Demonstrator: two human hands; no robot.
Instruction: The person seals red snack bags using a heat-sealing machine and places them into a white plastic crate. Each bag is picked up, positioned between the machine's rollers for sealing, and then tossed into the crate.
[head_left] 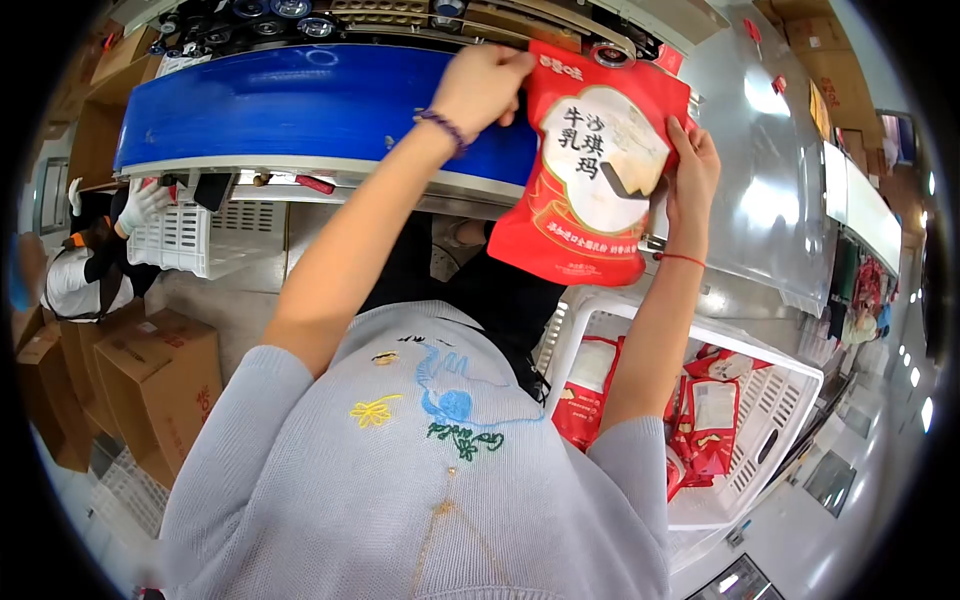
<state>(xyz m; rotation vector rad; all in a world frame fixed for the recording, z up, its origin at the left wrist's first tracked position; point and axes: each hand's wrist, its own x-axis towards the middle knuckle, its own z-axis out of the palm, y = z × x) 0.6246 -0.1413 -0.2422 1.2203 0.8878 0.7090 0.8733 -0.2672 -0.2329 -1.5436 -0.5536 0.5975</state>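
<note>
A red snack bag (590, 160) with a pale printed panel and dark Chinese lettering hangs upright in front of me, slightly tilted. My right hand (693, 165) grips its right edge, thumb on the front and fingers partly behind. At the upper left corner of the bag, my left hand (487, 88) is closed with its fingertips at the edge; part of its grip is hidden. Below my right forearm stands a white plastic crate (765, 415) with several similar red bags (708, 425) in it.
A blue conveyor belt (290, 105) runs across the front, with machine parts behind it. To the right is a shiny metal surface (745, 190). Cardboard boxes (160, 385) stand at left, near a co-worker with a white-gloved hand (146, 205) by another white crate (170, 243).
</note>
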